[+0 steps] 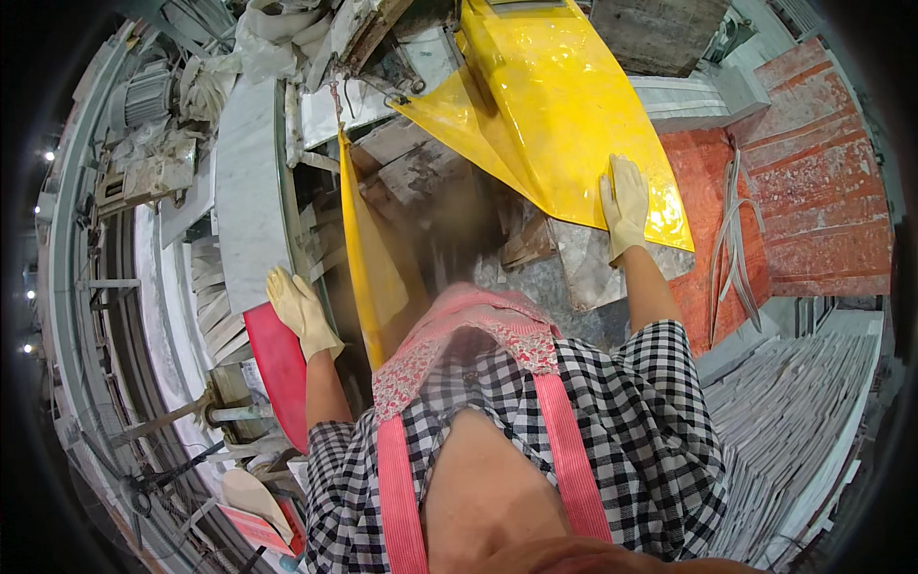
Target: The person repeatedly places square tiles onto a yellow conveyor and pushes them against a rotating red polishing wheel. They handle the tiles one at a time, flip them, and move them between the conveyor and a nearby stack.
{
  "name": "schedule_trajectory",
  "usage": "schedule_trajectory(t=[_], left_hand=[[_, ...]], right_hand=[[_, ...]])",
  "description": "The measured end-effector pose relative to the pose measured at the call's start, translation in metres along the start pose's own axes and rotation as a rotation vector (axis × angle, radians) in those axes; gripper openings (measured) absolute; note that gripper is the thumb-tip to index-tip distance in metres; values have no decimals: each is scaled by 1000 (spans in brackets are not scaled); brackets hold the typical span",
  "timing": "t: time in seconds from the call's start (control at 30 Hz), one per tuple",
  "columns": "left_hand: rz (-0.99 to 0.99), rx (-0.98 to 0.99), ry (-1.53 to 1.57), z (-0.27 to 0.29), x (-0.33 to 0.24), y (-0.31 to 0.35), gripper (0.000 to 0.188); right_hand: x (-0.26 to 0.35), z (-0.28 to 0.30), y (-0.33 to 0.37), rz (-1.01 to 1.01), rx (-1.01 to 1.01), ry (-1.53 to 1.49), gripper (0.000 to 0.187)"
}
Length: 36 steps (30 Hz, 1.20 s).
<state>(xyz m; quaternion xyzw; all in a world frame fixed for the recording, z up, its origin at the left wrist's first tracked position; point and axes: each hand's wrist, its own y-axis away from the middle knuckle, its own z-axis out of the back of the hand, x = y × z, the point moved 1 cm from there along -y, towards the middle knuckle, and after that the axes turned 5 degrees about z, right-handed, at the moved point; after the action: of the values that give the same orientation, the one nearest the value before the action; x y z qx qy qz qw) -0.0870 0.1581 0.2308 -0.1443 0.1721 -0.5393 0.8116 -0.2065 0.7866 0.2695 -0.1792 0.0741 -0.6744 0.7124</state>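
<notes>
My right hand (pixel 623 209), in a cream rubber glove, lies flat with its fingers stretched forward on a glossy wet yellow sheet (pixel 574 105). The sheet covers a surface ahead of me and hangs over its near edge. On the left, my left hand (pixel 298 308), gloved alike, rests with extended fingers at the near end of a long pale grey-white slab (pixel 251 191). A red sheet (pixel 273 368) hangs just below that hand. Between my hands a narrow yellow strip of sheeting (pixel 361 258) hangs down beside a dark gap. Neither hand visibly holds anything.
An orange tarp (pixel 712 220) lies on the right with pale straps (pixel 734 244) across it. Beyond it stands a stained red panel (pixel 818 172). Thin grey strips (pixel 794 430) are stacked at lower right. A motor (pixel 143 100) and metal rails (pixel 81 287) line the left.
</notes>
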Motion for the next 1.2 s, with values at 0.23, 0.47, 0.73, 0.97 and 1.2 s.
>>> schedule_trajectory(t=[0.23, 0.47, 0.73, 0.97, 1.2], left_hand=[[-96, -39, 70, 9, -5, -6, 43], [-84, -53, 34, 5, -6, -10, 42], [-129, -56, 35, 9, -9, -12, 41], [-132, -51, 46, 9, -11, -13, 43], [-106, -37, 46, 8, -14, -13, 42]], right_hand=[[-16, -3, 0, 125, -59, -100, 45], [-28, -18, -5, 36, -10, -87, 49], [-18, -11, 5, -163, 52, -174, 54], [-14, -11, 10, -322, 55, -294, 59], [-22, -14, 1, -248, 82, -171, 56]])
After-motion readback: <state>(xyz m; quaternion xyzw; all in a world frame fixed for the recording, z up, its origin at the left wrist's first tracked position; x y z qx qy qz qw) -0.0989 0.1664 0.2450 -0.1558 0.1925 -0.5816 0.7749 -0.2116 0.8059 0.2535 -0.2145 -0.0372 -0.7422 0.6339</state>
